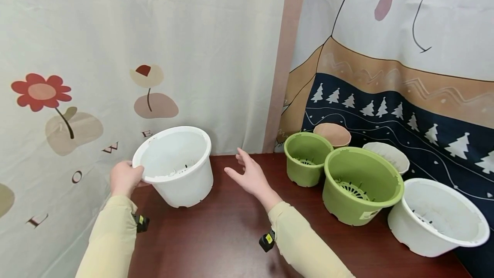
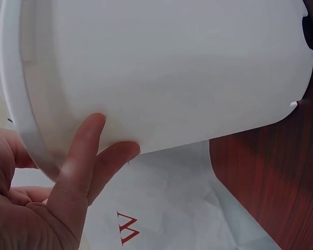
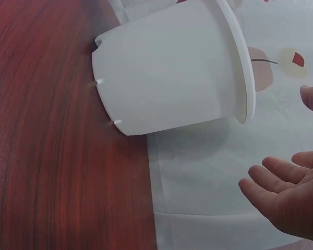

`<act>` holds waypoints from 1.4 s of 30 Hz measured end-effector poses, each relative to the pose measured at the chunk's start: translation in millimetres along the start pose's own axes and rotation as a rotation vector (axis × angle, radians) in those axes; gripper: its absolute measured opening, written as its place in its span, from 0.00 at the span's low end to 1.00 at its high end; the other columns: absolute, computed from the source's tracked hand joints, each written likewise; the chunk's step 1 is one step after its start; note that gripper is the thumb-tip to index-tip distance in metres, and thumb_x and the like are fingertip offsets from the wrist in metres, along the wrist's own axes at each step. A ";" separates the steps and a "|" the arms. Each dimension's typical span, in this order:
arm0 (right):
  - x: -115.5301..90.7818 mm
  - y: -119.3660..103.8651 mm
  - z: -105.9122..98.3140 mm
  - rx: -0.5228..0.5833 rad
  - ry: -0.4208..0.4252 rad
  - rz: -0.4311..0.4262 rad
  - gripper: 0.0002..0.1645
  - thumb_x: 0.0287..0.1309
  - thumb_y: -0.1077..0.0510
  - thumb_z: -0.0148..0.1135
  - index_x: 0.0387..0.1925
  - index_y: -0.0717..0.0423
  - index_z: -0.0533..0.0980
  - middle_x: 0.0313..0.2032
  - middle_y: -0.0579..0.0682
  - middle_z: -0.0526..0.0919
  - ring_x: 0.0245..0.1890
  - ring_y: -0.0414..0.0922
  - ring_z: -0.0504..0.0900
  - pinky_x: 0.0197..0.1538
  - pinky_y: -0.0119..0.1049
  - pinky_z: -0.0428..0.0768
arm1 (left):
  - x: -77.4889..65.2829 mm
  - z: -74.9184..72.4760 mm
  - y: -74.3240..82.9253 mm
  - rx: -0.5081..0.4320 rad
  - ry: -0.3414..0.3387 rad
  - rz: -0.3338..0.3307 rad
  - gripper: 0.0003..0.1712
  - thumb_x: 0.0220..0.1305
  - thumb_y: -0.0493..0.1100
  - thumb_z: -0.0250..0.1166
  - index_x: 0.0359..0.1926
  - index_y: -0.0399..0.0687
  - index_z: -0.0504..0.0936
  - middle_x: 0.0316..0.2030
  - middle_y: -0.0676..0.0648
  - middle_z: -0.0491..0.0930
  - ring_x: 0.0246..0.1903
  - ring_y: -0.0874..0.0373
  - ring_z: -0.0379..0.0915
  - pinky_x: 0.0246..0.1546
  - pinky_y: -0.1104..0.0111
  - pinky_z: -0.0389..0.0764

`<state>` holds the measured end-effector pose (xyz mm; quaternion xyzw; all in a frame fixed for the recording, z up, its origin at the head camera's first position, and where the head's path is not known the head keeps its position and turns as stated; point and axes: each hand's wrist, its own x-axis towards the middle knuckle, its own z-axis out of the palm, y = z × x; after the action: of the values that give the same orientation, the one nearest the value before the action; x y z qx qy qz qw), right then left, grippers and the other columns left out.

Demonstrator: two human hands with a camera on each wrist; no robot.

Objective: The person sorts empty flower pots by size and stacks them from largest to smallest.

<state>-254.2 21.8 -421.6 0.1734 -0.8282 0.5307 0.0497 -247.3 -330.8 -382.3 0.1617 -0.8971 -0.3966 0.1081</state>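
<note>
A large white plastic flower pot (image 1: 193,185) stands upright on the table's left side, near the curtain. My left hand (image 1: 125,178) grips its left rim, thumb over the edge. In the left wrist view, the fingers (image 2: 75,166) lie against the outer wall just under the rim. My right hand (image 1: 251,176) hovers to the right of the pot, apart from it, fingers spread and holding nothing. The right wrist view shows that hand's curved fingers (image 3: 271,182) beside the white pot's rim, with a gap between. Small drainage notches show along the pot's bottom edge.
On the right stand a small green pot (image 1: 305,173), a larger green pot (image 1: 343,205) and another white pot (image 1: 418,235). Behind them are a pinkish pot (image 1: 332,134) and a small white one (image 1: 386,153). Printed curtains (image 1: 224,55) back the dark red table (image 1: 216,239).
</note>
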 end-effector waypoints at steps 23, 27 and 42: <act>8.2 -4.3 4.7 0.024 -0.018 0.036 0.46 0.63 0.47 0.66 0.74 0.59 0.57 0.66 0.61 0.70 0.63 0.55 0.73 0.63 0.49 0.75 | -20.9 2.7 16.8 -0.055 -0.027 0.115 0.26 0.61 0.33 0.51 0.57 0.18 0.72 0.45 0.22 0.78 0.19 0.53 0.80 0.17 0.62 0.85; 9.1 -3.7 5.6 0.025 -0.011 0.057 0.46 0.63 0.47 0.66 0.75 0.58 0.57 0.66 0.59 0.70 0.63 0.53 0.73 0.62 0.45 0.76 | -25.9 2.4 20.3 -0.056 -0.043 0.123 0.26 0.62 0.33 0.51 0.59 0.19 0.71 0.48 0.22 0.77 0.20 0.53 0.81 0.18 0.62 0.85; 1.3 -2.3 -3.8 0.099 0.029 0.074 0.41 0.65 0.49 0.63 0.73 0.62 0.60 0.56 0.61 0.79 0.54 0.53 0.81 0.54 0.43 0.82 | -52.6 7.2 44.2 -0.062 -0.072 0.191 0.25 0.65 0.35 0.55 0.61 0.25 0.73 0.48 0.26 0.79 0.31 0.50 0.83 0.23 0.62 0.86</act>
<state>-255.0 24.0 -417.6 0.1372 -0.8059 0.5749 0.0337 -210.0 -278.2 -357.5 0.0575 -0.8992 -0.4174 0.1180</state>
